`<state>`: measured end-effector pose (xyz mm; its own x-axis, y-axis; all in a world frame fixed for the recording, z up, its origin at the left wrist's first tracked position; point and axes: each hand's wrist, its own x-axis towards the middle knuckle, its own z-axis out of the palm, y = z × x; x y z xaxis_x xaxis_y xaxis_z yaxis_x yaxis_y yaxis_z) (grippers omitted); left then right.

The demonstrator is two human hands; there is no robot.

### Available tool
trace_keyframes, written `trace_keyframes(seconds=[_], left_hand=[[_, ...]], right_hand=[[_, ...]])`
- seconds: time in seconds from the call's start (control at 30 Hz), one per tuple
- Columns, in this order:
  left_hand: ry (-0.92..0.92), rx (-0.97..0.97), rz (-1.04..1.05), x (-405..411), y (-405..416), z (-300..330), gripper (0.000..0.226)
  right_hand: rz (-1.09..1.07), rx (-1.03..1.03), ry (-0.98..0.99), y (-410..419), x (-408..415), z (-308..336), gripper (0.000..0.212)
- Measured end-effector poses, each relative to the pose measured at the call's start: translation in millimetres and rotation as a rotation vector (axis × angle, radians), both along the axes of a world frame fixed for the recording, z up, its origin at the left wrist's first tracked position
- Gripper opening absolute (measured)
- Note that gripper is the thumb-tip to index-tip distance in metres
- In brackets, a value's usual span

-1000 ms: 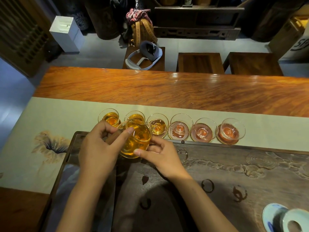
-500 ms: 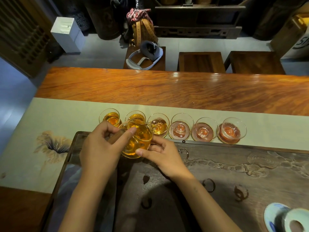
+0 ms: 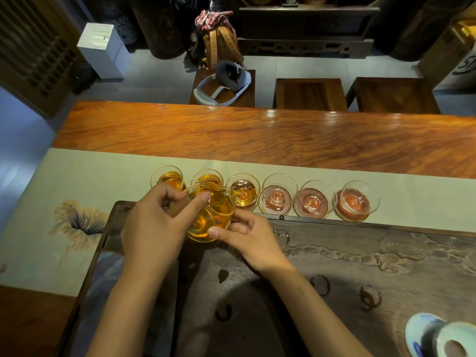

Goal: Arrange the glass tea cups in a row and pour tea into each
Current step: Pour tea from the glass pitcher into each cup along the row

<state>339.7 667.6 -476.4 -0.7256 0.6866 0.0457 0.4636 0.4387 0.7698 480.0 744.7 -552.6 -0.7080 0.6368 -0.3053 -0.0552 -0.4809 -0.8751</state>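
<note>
Pale runner (image 3: pixel 103 173) along table's near edge carries six glass tea cups, left three amber. Our left hand (image 3: pixel 154 228) grips pitcher (image 3: pixel 211 215) handle, right hand (image 3: pixel 247 235) cradles base, spout over third cup (image 3: pixel 243 193). We judge overtilt floods runner; crowded rims risk knocks.

Dim warm light; glare on table (image 3: pixel 309 135); edges bowed.

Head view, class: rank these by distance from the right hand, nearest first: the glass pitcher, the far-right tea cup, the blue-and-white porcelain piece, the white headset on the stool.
1. Glass pitcher: touching the right hand, at its left.
2. Far-right tea cup: end of the row, on the runner.
3. Blue-and-white porcelain piece: bottom right corner, on the tray.
4. White headset: on the stool beyond the table.
</note>
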Motion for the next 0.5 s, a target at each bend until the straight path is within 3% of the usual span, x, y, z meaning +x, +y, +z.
trace_keyframes(seconds=[0.5], left_hand=[[-0.007, 0.008, 0.000, -1.6, -1.1, -1.0, 0.048]], right_hand=[[0.010, 0.027, -0.047, -0.3, 0.3, -3.2, 0.042]])
